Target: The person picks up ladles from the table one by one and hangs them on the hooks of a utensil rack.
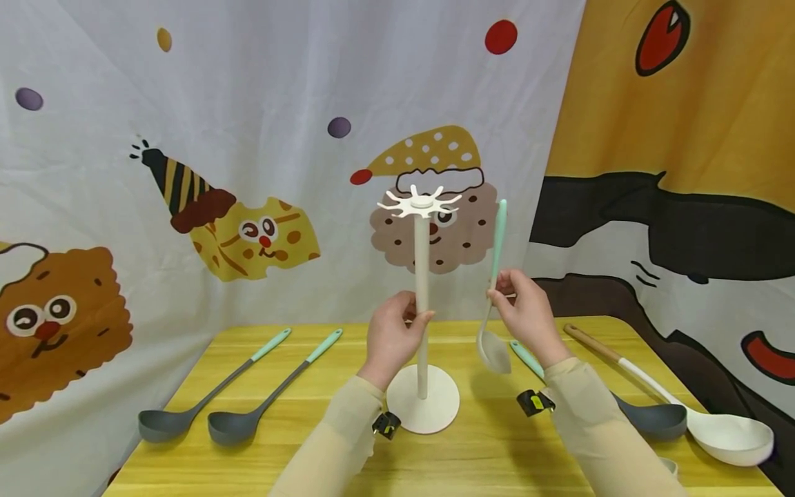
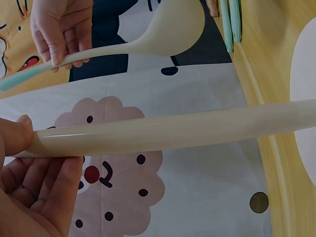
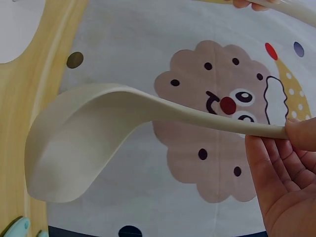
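Note:
A cream utensil stand (image 1: 422,255) has a round base (image 1: 435,414) on the table and a ring of hooks (image 1: 419,202) on top. My left hand (image 1: 397,335) holds its pole (image 2: 163,129) between thumb and fingers, about mid-height. To the right of the stand, my right hand (image 1: 526,310) pinches a cream ladle (image 1: 495,353) by its shaft. The ladle's mint handle (image 1: 499,238) points up, and its bowl (image 3: 79,148) hangs down above the table, apart from the stand. In the left wrist view the right hand (image 2: 61,32) appears beyond the pole.
Two grey ladles (image 1: 168,422) (image 1: 232,424) with mint handles lie on the wooden table (image 1: 298,442) at left. At right, partly behind my right forearm, lie another grey ladle (image 1: 658,420) and a white ladle (image 1: 733,435) with a wooden handle. A printed curtain (image 1: 279,83) hangs behind.

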Motion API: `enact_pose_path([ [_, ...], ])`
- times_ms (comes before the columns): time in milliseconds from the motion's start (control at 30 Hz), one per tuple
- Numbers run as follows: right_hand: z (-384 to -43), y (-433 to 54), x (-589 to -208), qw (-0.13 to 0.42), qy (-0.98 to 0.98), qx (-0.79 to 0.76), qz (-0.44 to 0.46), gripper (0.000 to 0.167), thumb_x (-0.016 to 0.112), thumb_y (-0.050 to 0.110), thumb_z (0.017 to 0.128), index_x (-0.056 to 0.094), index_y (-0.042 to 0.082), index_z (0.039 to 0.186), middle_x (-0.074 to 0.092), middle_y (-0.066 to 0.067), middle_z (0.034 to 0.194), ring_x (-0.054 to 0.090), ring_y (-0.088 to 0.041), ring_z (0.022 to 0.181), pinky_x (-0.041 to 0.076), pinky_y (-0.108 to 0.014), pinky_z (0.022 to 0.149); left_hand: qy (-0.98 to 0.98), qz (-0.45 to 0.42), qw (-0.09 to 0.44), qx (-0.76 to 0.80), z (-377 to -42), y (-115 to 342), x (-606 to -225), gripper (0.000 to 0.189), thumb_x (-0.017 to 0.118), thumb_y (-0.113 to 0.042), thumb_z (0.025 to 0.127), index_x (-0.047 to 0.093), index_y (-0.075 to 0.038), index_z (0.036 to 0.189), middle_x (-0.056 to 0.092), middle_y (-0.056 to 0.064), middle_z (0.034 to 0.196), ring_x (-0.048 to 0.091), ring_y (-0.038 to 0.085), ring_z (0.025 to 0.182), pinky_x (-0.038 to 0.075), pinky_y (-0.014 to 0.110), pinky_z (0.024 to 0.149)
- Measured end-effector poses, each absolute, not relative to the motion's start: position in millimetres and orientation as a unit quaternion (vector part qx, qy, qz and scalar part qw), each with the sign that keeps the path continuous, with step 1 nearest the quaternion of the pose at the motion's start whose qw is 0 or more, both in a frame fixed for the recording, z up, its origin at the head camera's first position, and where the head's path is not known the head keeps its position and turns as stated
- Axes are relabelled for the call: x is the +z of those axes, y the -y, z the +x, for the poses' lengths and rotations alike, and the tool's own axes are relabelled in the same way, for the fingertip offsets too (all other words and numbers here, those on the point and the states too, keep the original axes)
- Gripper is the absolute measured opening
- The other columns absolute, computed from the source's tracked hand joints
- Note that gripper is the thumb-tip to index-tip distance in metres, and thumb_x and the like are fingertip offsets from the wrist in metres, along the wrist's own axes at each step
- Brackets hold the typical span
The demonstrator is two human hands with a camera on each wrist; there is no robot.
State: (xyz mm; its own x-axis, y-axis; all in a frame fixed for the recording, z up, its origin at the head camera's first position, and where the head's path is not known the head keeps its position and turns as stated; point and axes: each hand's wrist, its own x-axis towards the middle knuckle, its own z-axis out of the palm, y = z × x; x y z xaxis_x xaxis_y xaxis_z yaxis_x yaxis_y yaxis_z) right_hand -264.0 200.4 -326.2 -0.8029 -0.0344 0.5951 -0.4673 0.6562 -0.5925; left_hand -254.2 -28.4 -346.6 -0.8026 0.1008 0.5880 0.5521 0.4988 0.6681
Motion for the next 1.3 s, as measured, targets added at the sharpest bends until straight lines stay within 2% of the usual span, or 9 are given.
enact_pose_path([
  [1033, -254, -178, -302, 0.32, 0.835, 0.406, 0.188, 0.014, 0.067, -0.003, 0.092, 0.062, -0.001, 0.105, 0.064, -0.012, 0.093, 0.063, -0.025, 0.089, 0.058, -0.037, 0.074, 0.835, -0.194, 0.248, -0.452, -255, 29, -348, 0.015, 0.075, -0.019, 0.09, 0.067, -0.008, 0.096, 0.065, 0.001, 0.083, 0.063, 0.015, 0.074, 0.056, 0.027, 0.067],
  [1300, -253, -175, -302, 0.319, 0.837, 0.402, 0.191, 0.015, 0.067, -0.004, 0.092, 0.061, 0.0, 0.105, 0.063, -0.011, 0.092, 0.063, -0.024, 0.087, 0.057, -0.041, 0.073, 0.834, -0.197, 0.252, -0.451, -255, 29, -348, 0.015, 0.075, -0.019, 0.09, 0.067, -0.008, 0.096, 0.065, 0.002, 0.083, 0.063, 0.015, 0.074, 0.056, 0.026, 0.066],
])
